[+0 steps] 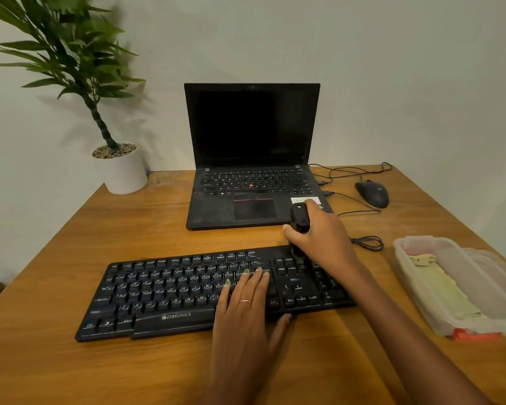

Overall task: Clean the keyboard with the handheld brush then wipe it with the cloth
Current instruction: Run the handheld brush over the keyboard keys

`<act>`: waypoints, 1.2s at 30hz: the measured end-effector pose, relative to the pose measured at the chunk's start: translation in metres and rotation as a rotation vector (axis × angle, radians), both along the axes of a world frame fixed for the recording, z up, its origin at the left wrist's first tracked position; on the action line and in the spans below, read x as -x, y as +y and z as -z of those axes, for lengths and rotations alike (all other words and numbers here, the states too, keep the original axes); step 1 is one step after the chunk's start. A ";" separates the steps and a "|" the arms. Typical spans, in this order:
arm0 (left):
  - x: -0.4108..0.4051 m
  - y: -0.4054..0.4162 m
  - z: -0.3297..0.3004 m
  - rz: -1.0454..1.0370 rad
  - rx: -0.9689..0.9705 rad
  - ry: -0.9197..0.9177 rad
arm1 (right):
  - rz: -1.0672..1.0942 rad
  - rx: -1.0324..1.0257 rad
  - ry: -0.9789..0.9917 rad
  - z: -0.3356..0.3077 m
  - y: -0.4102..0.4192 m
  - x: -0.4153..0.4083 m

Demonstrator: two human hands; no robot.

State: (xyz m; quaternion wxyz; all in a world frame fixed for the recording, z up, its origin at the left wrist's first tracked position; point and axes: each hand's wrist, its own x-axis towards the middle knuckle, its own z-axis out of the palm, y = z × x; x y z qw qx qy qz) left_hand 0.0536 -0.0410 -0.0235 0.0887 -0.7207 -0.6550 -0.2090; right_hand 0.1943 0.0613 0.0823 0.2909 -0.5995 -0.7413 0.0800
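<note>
Keyboard (pixel 205 290) first: it lies flat on the worktop (pixel 70 244), near its front edge, angled a little so its right end sits farther from me, just in front of the open laptop (pixel 251 159). I press my left hand (pixel 246 305) flat across the keys right of centre, fingers (pixel 253 277) straight and spread, holding nothing; I judge this is to pin the board so it does not slide while I scrub. My right hand (pixel 319 232) grips the brush (pixel 300 226), fingers curled round its black handle, held upright so the bristle end points down into the block of keys at the far right. Standing it on end, I think, lets the bristles reach between the keys rather than skim their tops. Whether the bristles touch the keys I cannot tell, as my hand hides most of that end.

The cloth (pixel 447 290) waits folded in a clear plastic box (pixel 415 244) at the right edge, near my right arm, untouched, so wiping is not yet begun. A mouse (pixel 373 193) and its cable (pixel 368 242) lie behind the box, and a potted plant (pixel 123 168) stands at the far left corner, well apart from my work.
</note>
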 end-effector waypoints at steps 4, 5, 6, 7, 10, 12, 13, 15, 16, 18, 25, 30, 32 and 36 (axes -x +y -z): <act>0.000 0.000 0.001 0.000 0.004 -0.011 | -0.104 0.119 0.093 -0.003 -0.003 -0.007; 0.000 0.000 0.001 -0.001 0.009 -0.013 | -0.152 0.199 0.039 -0.008 -0.002 -0.010; 0.000 0.000 0.001 -0.004 0.011 -0.005 | -0.186 0.245 0.000 -0.011 0.000 -0.012; 0.000 0.000 0.001 -0.005 0.009 0.002 | -0.192 0.232 -0.009 -0.012 0.001 -0.012; 0.000 0.000 -0.001 -0.002 0.011 -0.004 | -0.082 0.012 0.089 -0.002 -0.003 -0.006; 0.000 0.000 -0.001 -0.004 0.011 0.001 | -0.032 -0.009 0.160 0.001 -0.007 -0.010; 0.000 0.000 0.000 0.000 0.003 -0.004 | -0.046 0.062 0.153 -0.002 -0.008 -0.014; -0.001 0.000 0.000 0.000 -0.012 -0.009 | -0.116 0.253 0.114 -0.010 -0.008 -0.023; -0.001 0.000 0.000 -0.003 -0.019 -0.003 | -0.140 0.284 0.105 -0.011 -0.008 -0.024; 0.000 0.000 -0.001 -0.005 -0.029 0.010 | -0.127 0.170 0.123 -0.007 -0.012 -0.021; -0.001 0.001 -0.002 -0.006 -0.029 0.022 | -0.177 0.198 0.187 -0.007 -0.021 -0.024; 0.000 0.001 -0.001 0.001 -0.032 0.026 | -0.106 0.031 0.177 0.000 -0.007 -0.014; 0.000 0.001 -0.002 -0.004 -0.028 0.024 | -0.089 0.101 0.232 -0.001 -0.004 -0.014; 0.000 0.002 -0.002 -0.006 -0.017 0.017 | -0.110 0.272 0.142 -0.012 0.005 -0.016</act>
